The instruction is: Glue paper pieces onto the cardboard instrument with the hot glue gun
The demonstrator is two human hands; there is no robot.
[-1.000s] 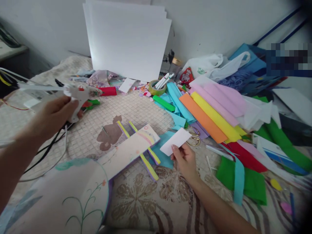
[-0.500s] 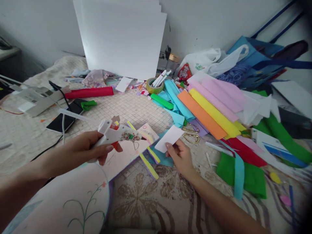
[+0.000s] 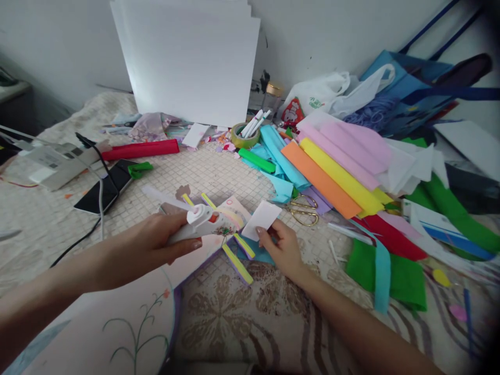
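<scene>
Showing the head view: a white glue gun (image 3: 199, 224) is gripped by the left hand (image 3: 146, 250), fingers closed round its handle, nozzle aimed right toward a small white card (image 3: 262, 220). The card is pinched at its lower edge by the right hand (image 3: 283, 249), thumb and fingers shut on it, and is held tilted just above a pale decorated panel (image 3: 203, 237) w/ yellow-purple strips (image 3: 238, 263). Gold scissors (image 3: 302, 211) are seen just right of the card; coloured felt sheets (image 3: 336, 172) are stacked beyond. A phone (image 3: 105, 185) lies at left.
</scene>
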